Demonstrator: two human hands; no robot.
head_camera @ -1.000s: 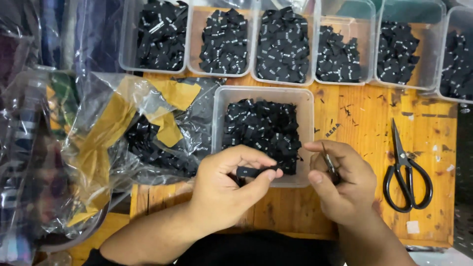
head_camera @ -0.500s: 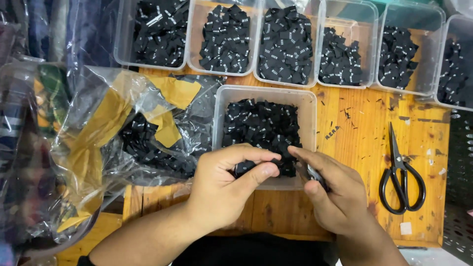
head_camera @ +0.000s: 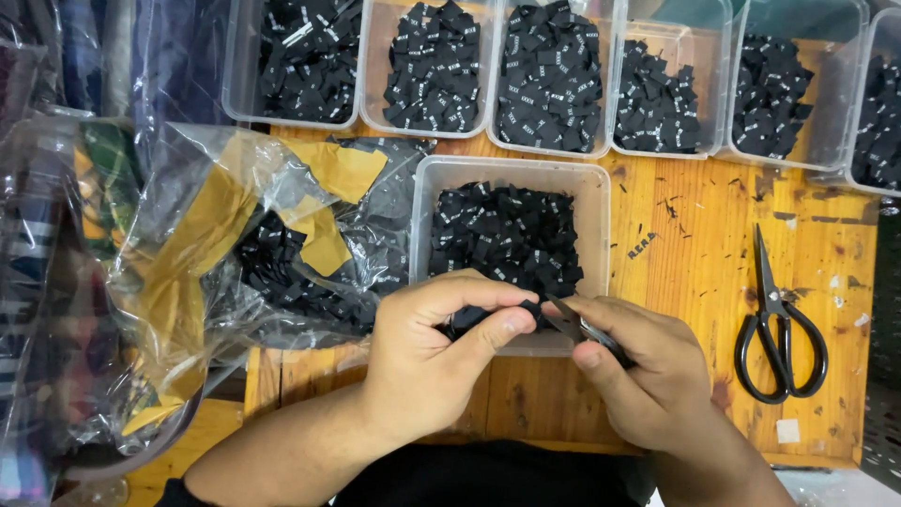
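Note:
My left hand [head_camera: 436, 352] pinches a small black fabric label [head_camera: 469, 321] between thumb and fingers, just over the near rim of a clear plastic tub [head_camera: 511, 171] full of black labels. My right hand [head_camera: 648, 376] grips a small metal snipping tool [head_camera: 577, 326], whose tip points left and touches the label. The two hands meet in front of the tub, above the wooden table [head_camera: 694, 263].
Several clear tubs [head_camera: 549, 80] of black labels line the back edge. A crumpled clear plastic bag [head_camera: 216, 253] with yellow tape and more labels lies at the left. Black scissors [head_camera: 779, 329] rest at the right on the table.
Both hands have closed in on each other at the tub's near rim. The tool tip now touches the label held by my left hand.

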